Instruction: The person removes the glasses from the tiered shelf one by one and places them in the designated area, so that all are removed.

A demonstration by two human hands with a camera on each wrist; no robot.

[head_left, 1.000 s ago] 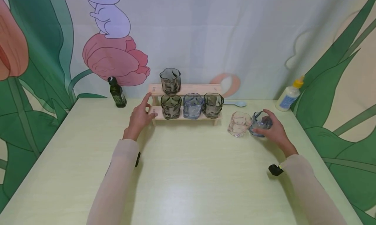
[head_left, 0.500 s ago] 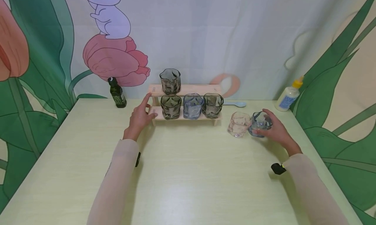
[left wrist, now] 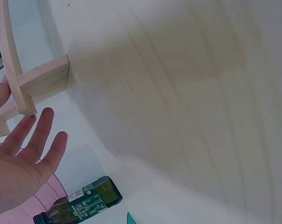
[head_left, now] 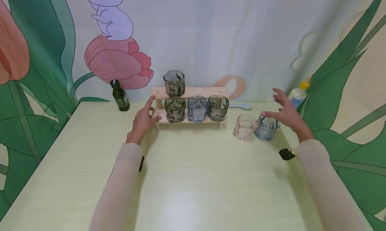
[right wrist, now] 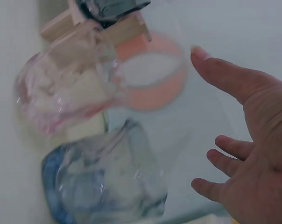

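My left hand [head_left: 142,123] rests against the left end of a two-tier wooden rack [head_left: 208,91], its index finger at the upper tier and its thumb at the lower. In the left wrist view its other fingers [left wrist: 44,130] extend fairly straight. On the upper tier stands a grey glass [head_left: 174,83]. The lower tier bears a grey glass [head_left: 175,109], a blue glass [head_left: 197,109] and another grey glass [head_left: 218,108]. Right of the rack, a pink glass [head_left: 245,127] stands beside a second blue glass [head_left: 266,130]. My right hand [head_left: 287,112] hovers above that blue glass with spread fingers, holding nothing.
A dark green bottle [head_left: 120,96] stands left of the rack. At the back right is a white bottle with a yellow cap [head_left: 298,93], partly behind my right hand. A light blue spoon [head_left: 242,106] lies behind the pink glass, near the curtain [head_left: 256,50].
My right hand has let go of the blue glass beside the pink one and risen up and back, fingers spread. That glass stays on the table. My left hand keeps its place at the rack.
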